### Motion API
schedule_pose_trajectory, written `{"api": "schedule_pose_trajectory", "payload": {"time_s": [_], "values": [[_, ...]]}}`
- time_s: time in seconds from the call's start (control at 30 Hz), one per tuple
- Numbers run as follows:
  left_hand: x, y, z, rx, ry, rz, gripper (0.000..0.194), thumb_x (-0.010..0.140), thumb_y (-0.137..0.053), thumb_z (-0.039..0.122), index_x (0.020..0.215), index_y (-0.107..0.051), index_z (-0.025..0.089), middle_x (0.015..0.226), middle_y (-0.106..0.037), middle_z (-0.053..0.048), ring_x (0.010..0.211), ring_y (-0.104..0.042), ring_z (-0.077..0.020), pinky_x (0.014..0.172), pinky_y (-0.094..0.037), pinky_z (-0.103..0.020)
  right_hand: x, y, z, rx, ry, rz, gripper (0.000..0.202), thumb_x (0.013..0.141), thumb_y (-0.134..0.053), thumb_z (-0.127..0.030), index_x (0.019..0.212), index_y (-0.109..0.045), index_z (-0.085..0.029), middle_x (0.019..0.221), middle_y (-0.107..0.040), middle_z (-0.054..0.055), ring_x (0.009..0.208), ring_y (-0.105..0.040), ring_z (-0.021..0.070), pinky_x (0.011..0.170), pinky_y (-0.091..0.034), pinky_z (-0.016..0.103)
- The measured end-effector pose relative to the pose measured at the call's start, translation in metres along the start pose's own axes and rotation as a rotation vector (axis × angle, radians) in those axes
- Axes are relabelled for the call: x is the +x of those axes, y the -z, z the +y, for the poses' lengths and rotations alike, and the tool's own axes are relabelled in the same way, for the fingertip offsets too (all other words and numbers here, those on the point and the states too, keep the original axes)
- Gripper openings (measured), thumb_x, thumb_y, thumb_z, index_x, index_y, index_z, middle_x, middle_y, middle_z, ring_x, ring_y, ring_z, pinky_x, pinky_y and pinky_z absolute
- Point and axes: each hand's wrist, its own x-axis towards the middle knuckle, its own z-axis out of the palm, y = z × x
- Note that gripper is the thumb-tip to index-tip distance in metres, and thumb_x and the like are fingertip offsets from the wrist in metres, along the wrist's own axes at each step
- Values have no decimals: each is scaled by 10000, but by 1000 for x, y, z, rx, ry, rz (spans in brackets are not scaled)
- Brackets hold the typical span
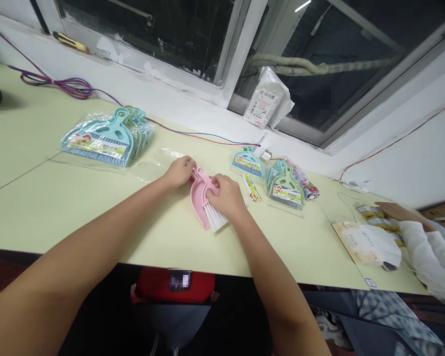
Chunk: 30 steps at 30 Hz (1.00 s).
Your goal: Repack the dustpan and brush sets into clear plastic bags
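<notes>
A pink dustpan [198, 200] lies at the middle of the table, its handle pointing toward the window. My left hand [180, 171] is closed on the handle end of it. In my right hand [226, 194] is a small brush with white bristles [215, 217], its pink head pressed against the pan. My right fingers cover most of the brush's body. Beside my right hand lies a printed label card [252, 188]. A clear plastic bag [152, 170] rests flat by my left hand.
Bagged blue and green dustpan sets [100, 138] stand at the left; more bagged sets [287, 188] sit right of centre. Cables [74, 88] run along the wall. At far right, a co-worker's hand [393, 210] rests by yellow rolls near a tissue pack [359, 242].
</notes>
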Motion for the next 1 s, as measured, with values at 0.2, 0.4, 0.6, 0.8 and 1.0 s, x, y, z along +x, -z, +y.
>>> {"api": "schedule_pose_trajectory", "payload": {"time_s": [0.2, 0.4, 0.6, 0.8, 1.0], "values": [[-10, -11, 7, -377, 129, -183, 211, 935, -613, 350, 840, -607, 162, 732, -668, -73, 649, -681, -204, 613, -569, -332, 2, -5, 3, -9, -13, -20, 124, 812, -595, -236, 935, -578, -230, 937, -662, 37, 873, -614, 216, 834, -463, 347], [-12, -15, 6, -425, 125, -238, 232, 914, -650, 383, 880, -648, 154, 741, -676, -67, 668, -670, -189, 645, -588, -333, 3, -7, 6, 23, -15, -21, 131, 795, -598, -228, 924, -574, -234, 925, -663, 29, 856, -615, 211, 800, -464, 331], [-11, -17, 1, -338, 98, -185, 195, 830, -704, 333, 902, -706, 151, 808, -691, -62, 714, -674, -200, 609, -576, -314, 3, -10, 5, 56, -26, -34, 150, 793, -597, -226, 942, -581, -233, 915, -661, 24, 857, -621, 208, 808, -469, 334], [-12, -17, 2, -351, 91, -211, 223, 812, -712, 342, 922, -707, 148, 830, -693, -69, 745, -684, -202, 657, -599, -327, 2, -11, 5, 66, -28, -31, 158, 792, -598, -224, 950, -587, -230, 912, -657, 25, 852, -613, 204, 798, -467, 323], [-15, -15, 6, -347, 117, -241, 291, 724, -761, 265, 983, -687, 154, 833, -713, -69, 740, -708, -211, 683, -608, -336, 3, -12, 7, 68, -41, -21, 158, 784, -614, -236, 942, -604, -231, 900, -660, 18, 841, -612, 201, 794, -466, 323]]}}
